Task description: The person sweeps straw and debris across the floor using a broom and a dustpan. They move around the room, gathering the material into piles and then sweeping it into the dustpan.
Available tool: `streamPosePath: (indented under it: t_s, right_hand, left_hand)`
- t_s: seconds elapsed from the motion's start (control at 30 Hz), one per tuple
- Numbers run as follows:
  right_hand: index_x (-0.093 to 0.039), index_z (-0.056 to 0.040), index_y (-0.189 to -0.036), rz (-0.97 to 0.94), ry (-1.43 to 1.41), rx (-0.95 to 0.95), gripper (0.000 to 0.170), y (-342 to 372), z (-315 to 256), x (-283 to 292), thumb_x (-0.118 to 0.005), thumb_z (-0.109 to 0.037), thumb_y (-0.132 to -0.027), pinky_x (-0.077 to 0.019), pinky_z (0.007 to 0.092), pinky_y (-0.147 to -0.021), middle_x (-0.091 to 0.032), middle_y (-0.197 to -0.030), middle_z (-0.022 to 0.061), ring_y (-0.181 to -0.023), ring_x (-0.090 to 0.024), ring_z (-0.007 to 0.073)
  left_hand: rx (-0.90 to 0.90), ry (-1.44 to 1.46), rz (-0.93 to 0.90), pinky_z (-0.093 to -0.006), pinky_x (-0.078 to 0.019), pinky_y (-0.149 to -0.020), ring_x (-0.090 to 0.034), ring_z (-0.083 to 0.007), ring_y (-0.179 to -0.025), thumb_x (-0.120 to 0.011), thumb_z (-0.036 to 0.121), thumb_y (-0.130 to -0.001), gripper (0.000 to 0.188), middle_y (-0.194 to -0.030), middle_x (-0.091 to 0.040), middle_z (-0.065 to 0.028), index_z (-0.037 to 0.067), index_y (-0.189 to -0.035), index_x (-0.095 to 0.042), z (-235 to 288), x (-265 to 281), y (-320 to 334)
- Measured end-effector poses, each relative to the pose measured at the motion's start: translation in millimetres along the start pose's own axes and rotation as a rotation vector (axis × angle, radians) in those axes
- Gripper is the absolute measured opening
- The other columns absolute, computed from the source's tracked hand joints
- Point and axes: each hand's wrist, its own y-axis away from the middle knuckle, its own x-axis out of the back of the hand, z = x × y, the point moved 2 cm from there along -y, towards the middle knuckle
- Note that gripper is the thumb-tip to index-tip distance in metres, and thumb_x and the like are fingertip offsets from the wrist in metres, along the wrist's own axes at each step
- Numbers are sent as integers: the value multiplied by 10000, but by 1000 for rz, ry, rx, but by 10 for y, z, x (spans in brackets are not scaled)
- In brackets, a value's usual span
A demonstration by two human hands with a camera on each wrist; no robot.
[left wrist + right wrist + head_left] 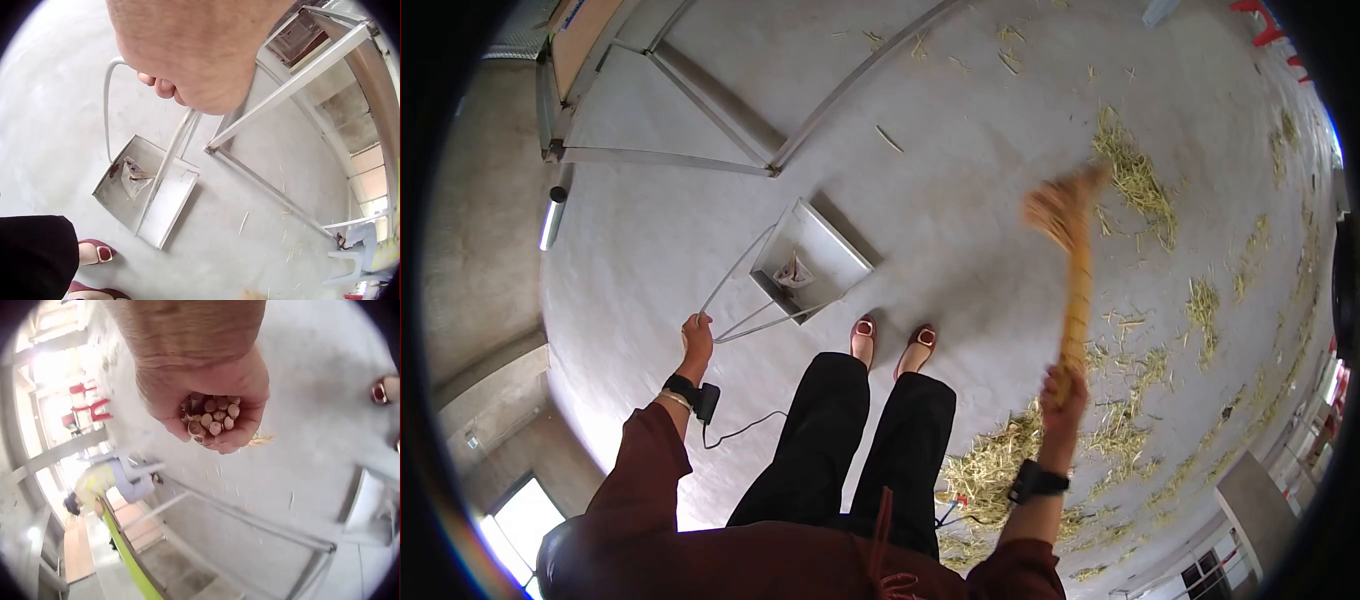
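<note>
Fingers of the right hand [1064, 392] are gripping a yellow-handled broom [1079, 285], its bristly head blurring beside loose straw [1138, 182]; those of the left hand [697, 342] are clasping a boxy metal dustpan [824, 248] by its thin handle. Smooth grey floor [960, 240] is lying open between broom and dustpan, an angular frame [289, 87] edging it.

The broom head [1062, 208] is blurred; the scrap [794, 271] in the dustpan [828, 248] is too small to identify; the right wrist view's edge cuts the dustpan.
</note>
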Motion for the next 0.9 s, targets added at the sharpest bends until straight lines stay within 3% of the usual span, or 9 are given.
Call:
streamPosePath:
  t_s: [0.23, 0.33, 0.43, 0.47, 0.5, 0.53, 0.63, 0.73, 0.9]
  right_hand:
    - [-449, -117, -1089, -516, 102, -334, 254, -1462, 1391, -2009, -496, -188, -850, -376, 221, -410, -512, -712, 69, -518, -488, 135]
    - [-463, -90, -1039, -406, 250, -333, 212, -1702, 1469, -2173, -484, -189, -853, -370, 217, -393, -494, -668, 62, -489, -484, 139]
    - [-480, -62, -944, -276, 144, -269, 162, -1841, 1011, -1471, -466, -201, -862, -340, 206, -330, -482, -631, 67, -412, -447, 141]
    - [-490, -73, -937, -399, 21, -353, 165, -1628, 392, -859, -459, -219, -867, -320, 197, -311, -475, -627, 60, -427, -442, 129]
    - [-496, -73, -947, -355, -12, -291, 182, -1517, 64, -392, -451, -231, -870, -297, 188, -295, -474, -641, 50, -449, -438, 116]
    - [-504, -76, -945, -110, 52, -206, 195, -1295, -264, -79, -457, -248, -866, -294, 191, -290, -473, -660, 40, -468, -439, 106]
    - [-510, -76, -1003, 141, 71, 52, 267, -790, -823, 738, -454, -301, -870, -354, 190, -348, -542, -773, 72, -516, -464, 93]
    - [-471, -48, -1136, 36, -34, 238, 364, -272, -805, 739, -443, -311, -887, -402, 221, -436, -531, -829, 92, -581, -470, 100]
    - [-417, -42, -1188, -152, -270, 79, 400, -24, -227, 106, -471, -284, -875, -375, 208, -441, -491, -906, 96, -608, -428, 103]
  left_hand:
    - [-16, 17, 56, -362, -407, -589, -522, -215, -585, -465, 280, -852, 322, -576, -540, -110, 17, -740, -613, 37, -48, -78]
    - [24, -15, 13, -362, -412, -598, -532, -220, -598, -465, 280, -850, 322, -588, -552, -114, 15, -745, -615, 125, -111, -93]
    - [4, 11, 1, -365, -416, -606, -542, -235, -609, -464, 282, -847, 327, -596, -560, -120, 12, -741, -614, 250, -123, -74]
    - [17, 20, 10, -365, -416, -606, -542, -235, -609, -464, 282, -847, 327, -596, -560, -120, 12, -741, -614, 253, -121, -96]
    - [4, 1, 3, -371, -419, -608, -551, -245, -619, -462, 280, -846, 326, -603, -566, -129, 12, -738, -613, 222, -143, -136]
    - [-6, -24, -3, -377, -421, -610, -560, -255, -628, -460, 278, -845, 326, -610, -572, -138, 12, -734, -612, 165, -147, -167]
    - [-65, -22, 37, -396, -429, -620, -574, -290, -653, -454, 276, -841, 324, -631, -584, -161, 15, -725, -607, -12, -230, -278]
    - [-19, -42, 76, -422, -432, -618, -587, -337, -669, -458, 287, -839, 325, -638, -586, -179, 18, -736, -608, 182, -174, -248]
    - [89, -76, 36, -396, -426, -580, -584, -297, -623, -500, 338, -820, 347, -622, -579, -170, 19, -740, -609, 255, -109, -316]
